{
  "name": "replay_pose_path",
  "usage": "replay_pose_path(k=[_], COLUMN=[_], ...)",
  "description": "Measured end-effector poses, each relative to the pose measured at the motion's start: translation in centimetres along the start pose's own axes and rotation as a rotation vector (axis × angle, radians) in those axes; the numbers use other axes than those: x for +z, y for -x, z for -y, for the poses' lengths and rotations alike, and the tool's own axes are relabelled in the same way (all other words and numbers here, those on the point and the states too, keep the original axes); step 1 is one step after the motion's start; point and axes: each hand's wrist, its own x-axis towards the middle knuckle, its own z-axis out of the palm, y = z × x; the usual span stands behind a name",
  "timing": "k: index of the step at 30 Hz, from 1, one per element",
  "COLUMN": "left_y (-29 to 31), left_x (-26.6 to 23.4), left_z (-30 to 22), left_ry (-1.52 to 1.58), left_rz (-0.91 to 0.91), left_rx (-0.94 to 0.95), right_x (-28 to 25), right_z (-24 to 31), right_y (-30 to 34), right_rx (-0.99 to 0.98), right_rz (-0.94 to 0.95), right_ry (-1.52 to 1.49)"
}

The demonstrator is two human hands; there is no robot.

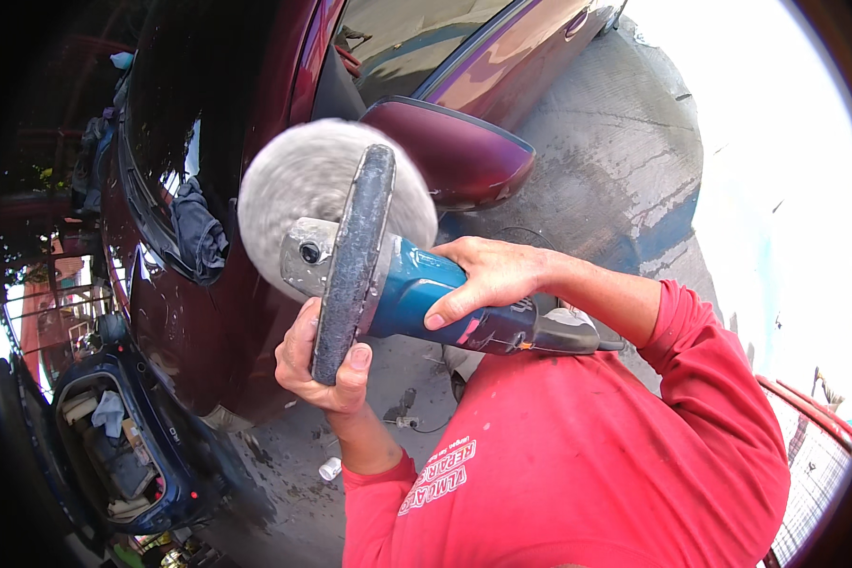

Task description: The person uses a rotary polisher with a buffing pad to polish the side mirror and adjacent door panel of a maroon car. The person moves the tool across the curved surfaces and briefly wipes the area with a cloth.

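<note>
With both hands I hold a blue-green car polisher (416, 276) beside a dark red car (194, 350). My left hand (326, 369) wraps round the lower end of its black curved front handle. My right hand (492, 275) grips the body, thumb across the near side and fingers partly hidden behind. The round whitish wool pad (289, 180) looks smeared, as if spinning. It overlaps the car by the door mirror (454, 156); whether it touches the paint cannot be seen. A cord leaves the polisher's rear end near my red shirt.
A dark cloth (197, 232) lies at the base of the windscreen. Another dark car (114, 445) stands at lower left, its rear open and loaded. On the concrete floor (624, 142) are a small white container (330, 469) and a thin cord. Red tubing (809, 412) stands at right.
</note>
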Motion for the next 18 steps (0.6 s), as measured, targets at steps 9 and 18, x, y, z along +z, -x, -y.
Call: replay_pose_path(k=[9,18], left_y=[6.2,3.1], left_x=[10.7,1.4], left_z=[-3.9,0.7], left_ry=[0.058,-0.101], left_rz=[0.143,0.032], left_rx=[0.123,0.066], right_x=[-3.6,-0.9], right_z=[-6.0,-2.4], right_y=[10.4,-1.6], right_rx=[0.137,-0.027], right_rz=[0.030,0.078], right_ry=[0.130,0.185])
